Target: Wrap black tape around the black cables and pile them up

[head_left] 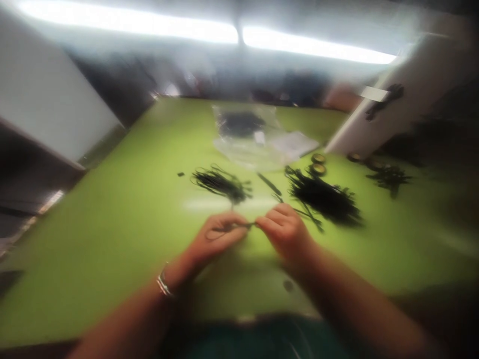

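Observation:
Between my two hands a thin black cord is held over the green table. My left hand pinches it, and a loop of the cord lies across the palm side. The fingertips of my right hand are closed on the cord's other part, close to the left fingertips. Just beyond my left hand is a small bundle of black looped cords. A larger bundle of black cords lies beyond my right hand, with a few loose strands beside it.
A clear plastic bag with dark contents lies further back, beside a white packet. Rolls of tape and a dark cluster of pieces are at the right. A dark slim tool lies between the bundles. White panels stand on both sides.

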`<state>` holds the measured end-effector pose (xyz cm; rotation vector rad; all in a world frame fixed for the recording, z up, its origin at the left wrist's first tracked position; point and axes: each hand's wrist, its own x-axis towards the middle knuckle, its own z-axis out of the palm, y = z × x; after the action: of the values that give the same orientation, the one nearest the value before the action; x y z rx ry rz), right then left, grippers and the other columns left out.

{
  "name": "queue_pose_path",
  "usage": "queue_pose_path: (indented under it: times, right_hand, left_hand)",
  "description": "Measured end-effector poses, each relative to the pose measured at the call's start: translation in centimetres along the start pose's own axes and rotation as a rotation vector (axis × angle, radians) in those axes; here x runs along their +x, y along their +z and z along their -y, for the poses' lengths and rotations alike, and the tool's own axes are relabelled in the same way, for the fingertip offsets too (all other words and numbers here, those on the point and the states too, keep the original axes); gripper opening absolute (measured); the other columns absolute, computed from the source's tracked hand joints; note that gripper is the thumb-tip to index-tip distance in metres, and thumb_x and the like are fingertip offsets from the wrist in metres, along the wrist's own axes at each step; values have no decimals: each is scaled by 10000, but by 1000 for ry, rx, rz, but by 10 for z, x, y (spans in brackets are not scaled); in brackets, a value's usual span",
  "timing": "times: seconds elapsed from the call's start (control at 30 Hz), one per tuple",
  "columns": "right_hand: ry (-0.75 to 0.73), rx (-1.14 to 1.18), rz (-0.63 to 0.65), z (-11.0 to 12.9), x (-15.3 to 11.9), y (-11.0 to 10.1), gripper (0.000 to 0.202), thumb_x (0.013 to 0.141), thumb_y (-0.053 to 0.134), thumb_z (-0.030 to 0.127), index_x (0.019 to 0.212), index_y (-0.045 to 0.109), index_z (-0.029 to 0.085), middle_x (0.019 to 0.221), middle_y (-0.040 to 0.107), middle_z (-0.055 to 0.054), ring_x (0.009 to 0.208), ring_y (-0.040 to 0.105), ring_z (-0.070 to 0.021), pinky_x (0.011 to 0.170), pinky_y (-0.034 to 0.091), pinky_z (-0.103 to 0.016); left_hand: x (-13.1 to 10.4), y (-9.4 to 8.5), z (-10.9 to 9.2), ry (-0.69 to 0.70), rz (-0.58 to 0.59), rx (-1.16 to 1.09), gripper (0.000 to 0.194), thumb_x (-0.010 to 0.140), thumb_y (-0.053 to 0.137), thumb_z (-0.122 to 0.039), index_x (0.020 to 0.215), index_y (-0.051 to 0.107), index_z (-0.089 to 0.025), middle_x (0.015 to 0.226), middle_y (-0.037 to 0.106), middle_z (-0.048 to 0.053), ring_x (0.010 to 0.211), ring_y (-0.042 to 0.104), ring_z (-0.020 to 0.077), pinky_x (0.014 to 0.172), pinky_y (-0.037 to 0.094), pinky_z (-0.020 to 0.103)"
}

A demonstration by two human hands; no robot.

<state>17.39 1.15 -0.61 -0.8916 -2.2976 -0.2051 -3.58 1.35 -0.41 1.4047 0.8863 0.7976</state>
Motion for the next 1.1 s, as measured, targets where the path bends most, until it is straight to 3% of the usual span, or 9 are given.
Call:
queue_pose_path:
  times: [0.07, 0.17, 0.33, 0.43, 0.57, 0.67, 0.77, 0.93, 1.1]
  right_hand:
    - [-53, -52, -48, -2, -1, -1, 113, 894, 551, 121, 912, 653, 165, 643, 579, -11, 680, 445, -154, 698, 377, -305]
    - [-92, -81, -104, -6, -5, -1, 175, 887, 567, 114, 1027, 640, 189, 724, 634, -16, 735, 484, -155, 741, 386, -307]
    - [-46, -47, -51, -9, -7, 3, 148, 882, 585, 136, 1006, 645, 191, 724, 635, -23, 742, 494, -169, 750, 395, -322]
    - [80, 97, 65, -5, -4, 5, 92, 902, 572, 230, 884, 647, 182, 721, 612, -35, 745, 494, -179, 734, 410, -324]
    - [219, 254, 245, 2, -1, 5, 156, 928, 524, 265, 982, 639, 175, 879, 655, -63, 840, 540, -192, 784, 419, -335]
    - [297, 329, 361, 5, -1, 3, 175, 943, 494, 222, 856, 640, 183, 765, 649, -23, 703, 541, -148, 687, 406, -279]
    - [299, 366, 341, 2, -1, 3, 170, 928, 535, 217, 796, 637, 188, 699, 635, 3, 648, 520, -126, 654, 379, -259]
    - [127, 57, 117, -2, 1, 1, 204, 927, 530, 234, 754, 628, 185, 617, 579, -5, 659, 449, -151, 693, 313, -318]
    - [48, -157, 29, -2, 1, -3, 154, 930, 527, 199, 816, 632, 198, 572, 534, 11, 636, 418, -147, 693, 295, -329]
  left_hand:
    - [-1, 1, -2, -125, 51, -182, 190, 850, 634, -309, 888, 649, -123, 585, 466, -28, 519, 384, 74, 494, 287, 220]
    - [-2, 4, -5, -167, 104, -338, 271, 849, 629, -375, 869, 658, -106, 475, 331, -72, 455, 281, 63, 461, 208, 225]
    - [-1, 7, -7, -196, -25, -271, 310, 867, 591, -408, 817, 672, -112, 467, 336, -64, 453, 297, 74, 452, 220, 226]
    - [1, 3, -3, -1, -109, 66, 242, 861, 600, -331, 735, 655, -133, 597, 507, 0, 560, 444, 110, 533, 355, 245]
    - [0, 1, 8, 357, -125, 515, 124, 865, 567, -199, 842, 680, -155, 849, 630, 73, 768, 565, 166, 716, 454, 287]
    - [-2, 3, 12, 430, -97, 655, 139, 874, 546, -170, 929, 674, -162, 900, 628, 84, 773, 582, 162, 705, 467, 277]
    - [-2, 4, 11, 447, -57, 635, 158, 877, 547, -169, 978, 667, -161, 925, 631, 90, 803, 589, 166, 733, 476, 282]
    - [0, -1, 4, 253, -21, 397, 306, 842, 601, -226, 1140, 642, -172, 1023, 660, 96, 871, 601, 185, 772, 489, 295]
    - [0, 0, -8, -140, 28, 32, 228, 820, 623, -315, 908, 698, -117, 578, 535, -5, 505, 455, 95, 477, 361, 220]
